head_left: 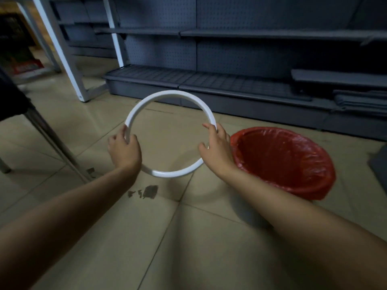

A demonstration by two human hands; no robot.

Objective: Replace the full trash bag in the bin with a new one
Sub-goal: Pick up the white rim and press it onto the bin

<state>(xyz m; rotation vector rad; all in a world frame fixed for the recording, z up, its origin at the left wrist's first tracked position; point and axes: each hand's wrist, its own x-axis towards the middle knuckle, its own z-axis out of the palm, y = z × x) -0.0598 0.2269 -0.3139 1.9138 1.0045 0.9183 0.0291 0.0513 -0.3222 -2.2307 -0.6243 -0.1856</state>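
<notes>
Both hands grip white ring [170, 95] beside red-lined bin [282, 162].

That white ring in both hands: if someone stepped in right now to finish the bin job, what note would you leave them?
Left hand: grips the white ring on its left side.
Right hand: grips the ring's right side; the ring is held in the air above the floor, left of the bin.
Bin: stands on the floor to the right, with a red bag lining it and folded over the rim. The bag looks empty.
Done: a bag is in and the ring is off.
Left: probably press the ring down over the rim to clamp the bag. No full bag is in view.
</notes>
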